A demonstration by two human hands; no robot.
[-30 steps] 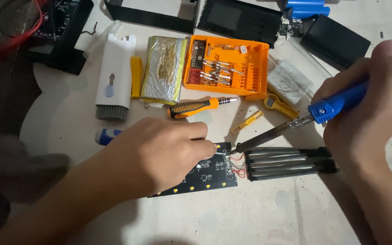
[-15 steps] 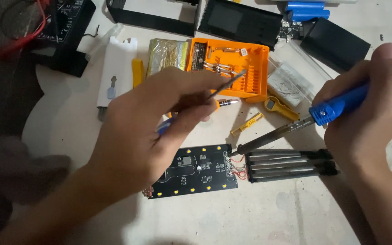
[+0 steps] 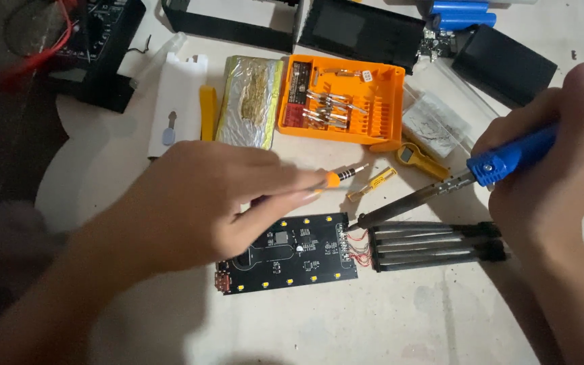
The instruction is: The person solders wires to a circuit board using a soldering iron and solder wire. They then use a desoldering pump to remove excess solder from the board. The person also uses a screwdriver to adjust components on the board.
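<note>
— What has each hand got?

— The right hand (image 3: 562,169) has its fingers wrapped tight round the blue handle of a soldering iron (image 3: 441,192). The left hand (image 3: 204,203) pinches a small screwdriver (image 3: 336,178) with an orange collar, fingers closed on it, bit pointing right.

— Where does the work lie?

— A black circuit board (image 3: 285,253) lies flat on the counter (image 3: 373,318), just below the left hand. Thin red wires (image 3: 358,251) join its right edge to a dark bundle of bars (image 3: 434,245) beside it.

— And the iron against that?

— Its long axis slants down and left from the right hand; the tip sits at the board's upper right corner, by the wires. I can't tell if it touches. The screwdriver hovers above the board, roughly level, its tip up and left of the iron's tip. The right hand's tool is nearer the joint.

— Anything else around?

— An orange bit case (image 3: 339,101) farther back, a foil-wrapped block (image 3: 251,101) to its left.
</note>
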